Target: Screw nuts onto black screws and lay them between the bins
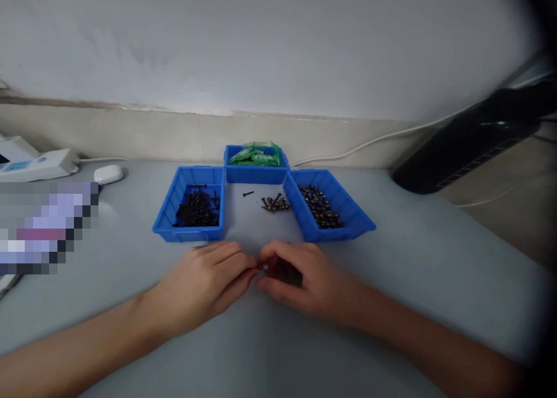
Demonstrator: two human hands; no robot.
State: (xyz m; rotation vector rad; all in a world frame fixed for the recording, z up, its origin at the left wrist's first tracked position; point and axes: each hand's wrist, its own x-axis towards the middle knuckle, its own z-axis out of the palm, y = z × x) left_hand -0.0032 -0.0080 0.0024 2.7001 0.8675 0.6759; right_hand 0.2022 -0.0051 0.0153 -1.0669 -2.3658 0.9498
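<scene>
My left hand (204,285) and my right hand (300,279) meet at the fingertips over the grey table, pinching a small metal screw (263,267) between them. Which hand bears it is hard to tell; both touch it. Just beyond my hands lies a small pile of brownish screws (275,203) and one loose black screw (248,194). A blue bin (166,212) on the left holds black screws. A blue bin (348,207) on the right holds darker brown screws. A third blue bin (256,173) at the back holds green packets.
A white device (39,163) and a small white case (108,174) sit at the far left by the wall. A black lamp-like object (470,143) with a white cable (374,140) lies at the right. The table (435,259) ends at the right.
</scene>
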